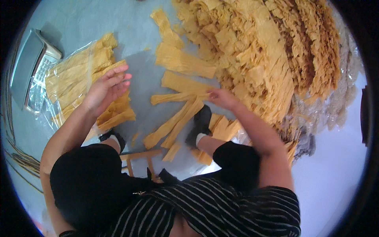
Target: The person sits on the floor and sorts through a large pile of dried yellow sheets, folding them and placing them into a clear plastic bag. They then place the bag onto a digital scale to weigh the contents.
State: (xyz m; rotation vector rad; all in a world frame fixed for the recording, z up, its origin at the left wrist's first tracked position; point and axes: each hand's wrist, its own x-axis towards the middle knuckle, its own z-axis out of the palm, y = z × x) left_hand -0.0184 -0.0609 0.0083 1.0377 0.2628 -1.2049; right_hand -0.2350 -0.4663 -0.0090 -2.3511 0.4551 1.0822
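Several yellow, wrinkled dried sheets, seemingly tofu skin, lie in a clear plastic bag [74, 74] on the left. Over the bag's right part is my left hand [111, 83], fingers spread, seemingly holding nothing. My right hand [217, 96] pinches the end of a narrow yellow strip [177, 97] between thumb and fingers. Two long strips [174, 124] fan out below it towards my feet. A wider sheet [185, 83] lies just above the strip, and another [183, 62] rests higher up.
A large stack of yellow sheets [251, 53] rises at the right, with clear plastic behind it. A digital scale with a keypad [44, 66] stands at the far left, partly under the bag. Thin cords or sticks [25, 163] lie lower left. A wooden stool frame [140, 155] is between my legs.
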